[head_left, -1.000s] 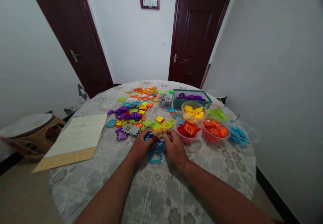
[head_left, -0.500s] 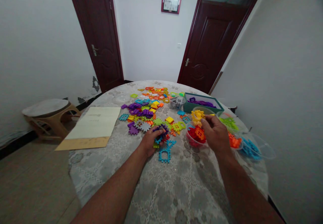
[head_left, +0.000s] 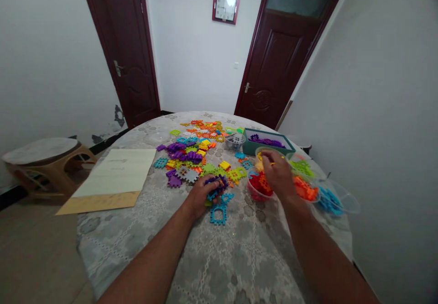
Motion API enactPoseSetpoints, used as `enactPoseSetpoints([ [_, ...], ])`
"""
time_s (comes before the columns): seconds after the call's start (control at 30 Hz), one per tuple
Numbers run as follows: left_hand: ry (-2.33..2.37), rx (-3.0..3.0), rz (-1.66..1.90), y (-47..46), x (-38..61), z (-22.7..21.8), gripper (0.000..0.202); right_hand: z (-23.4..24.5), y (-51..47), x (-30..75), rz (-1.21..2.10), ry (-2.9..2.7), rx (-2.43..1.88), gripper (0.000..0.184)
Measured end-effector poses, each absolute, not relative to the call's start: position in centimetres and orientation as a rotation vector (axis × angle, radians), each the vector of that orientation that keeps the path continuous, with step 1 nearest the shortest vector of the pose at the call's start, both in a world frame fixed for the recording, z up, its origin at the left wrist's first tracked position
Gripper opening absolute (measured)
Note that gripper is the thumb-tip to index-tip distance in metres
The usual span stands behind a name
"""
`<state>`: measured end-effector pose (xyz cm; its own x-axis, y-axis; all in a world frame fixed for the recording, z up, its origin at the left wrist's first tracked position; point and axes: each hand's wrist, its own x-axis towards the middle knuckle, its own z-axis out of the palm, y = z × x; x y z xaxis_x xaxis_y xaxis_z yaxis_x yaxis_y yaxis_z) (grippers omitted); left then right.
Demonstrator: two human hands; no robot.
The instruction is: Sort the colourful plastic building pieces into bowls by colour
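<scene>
My left hand (head_left: 201, 194) rests on the round table (head_left: 219, 258), fingers curled round a clump of purple and blue plastic building pieces (head_left: 216, 184). A blue window-shaped piece (head_left: 219, 212) lies just in front of it. My right hand (head_left: 278, 172) hovers over the clear bowl of yellow pieces (head_left: 260, 154), fingers bent down toward it; a sliver of yellow shows at the fingertips. The bowl of red pieces (head_left: 257, 186) sits just below that hand.
Loose coloured pieces (head_left: 195, 151) spread over the table's middle. A teal box of purple pieces (head_left: 268, 140), bowls of orange (head_left: 304, 189), green (head_left: 303, 167) and blue pieces (head_left: 330, 200) stand at right. A sheet of paper on a brown envelope (head_left: 109, 176) lies left. A wooden stool (head_left: 44, 158) stands beside the table.
My right hand left the clump, carried a yellow piece to the right, and now dips over the yellow bowl. My left hand kept hold of the purple and blue pieces.
</scene>
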<state>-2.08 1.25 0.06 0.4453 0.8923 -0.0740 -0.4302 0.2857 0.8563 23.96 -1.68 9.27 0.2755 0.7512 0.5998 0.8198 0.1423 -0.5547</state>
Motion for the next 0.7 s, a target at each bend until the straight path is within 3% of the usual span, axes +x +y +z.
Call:
enactPoseSetpoints([
  [0.2,0.548,0.928,0.926,0.9,-2.3,0.3,0.036,7.3,-4.7,15.0,0.468,-1.846,-1.449,0.024],
  [0.5,0.539,0.899,0.949,1.2,-2.0,0.0,0.033,8.1,-2.6,17.3,0.77,-1.837,-1.468,0.021],
  [0.7,0.584,0.805,0.962,1.3,-1.7,-0.3,0.037,10.6,3.2,20.8,0.795,-1.721,-1.64,0.023],
])
